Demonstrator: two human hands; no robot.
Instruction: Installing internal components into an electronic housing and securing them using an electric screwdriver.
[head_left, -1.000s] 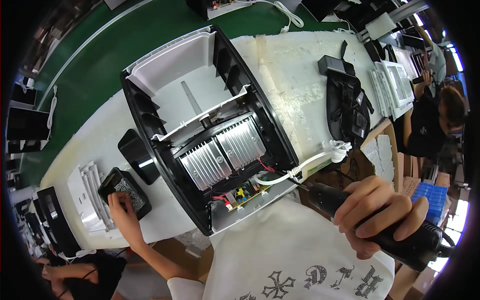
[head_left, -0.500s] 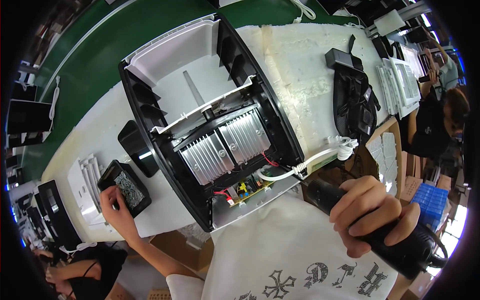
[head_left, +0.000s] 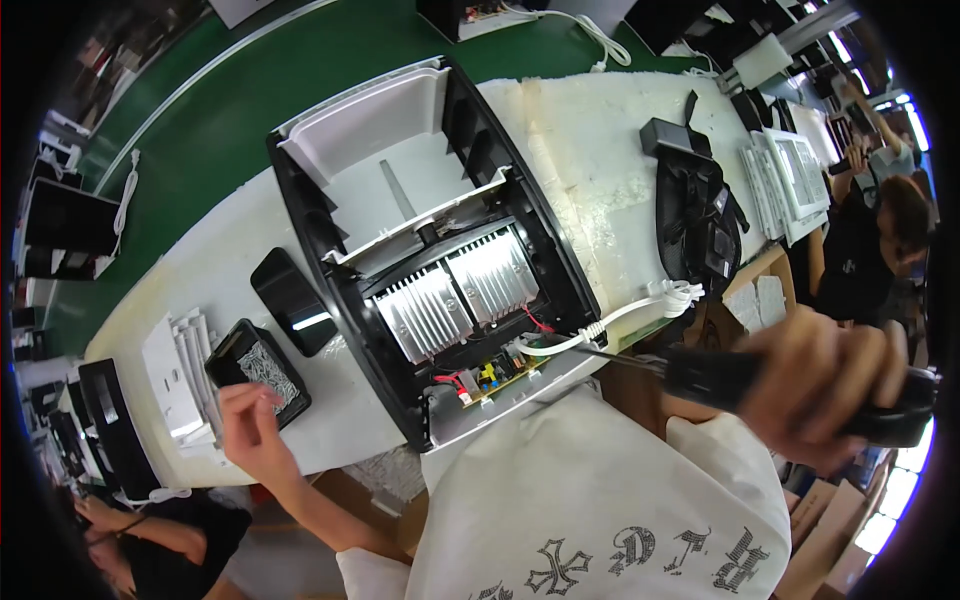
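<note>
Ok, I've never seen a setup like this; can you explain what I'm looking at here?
There is no robot: these are a person's bare hands, seen from the left of two fisheye cameras on their head, so straight edges bend.

On the pale work surface stands an open black-and-white housing. Inside are finned metal blocks, a circuit board and a white cord that runs out to the right.

The right hand, blurred, grips a black screwdriver-like tool, its shaft toward the housing. The left hand is at a black tray of small metal pieces; whether its fingers pinch one is too small to tell.
</note>
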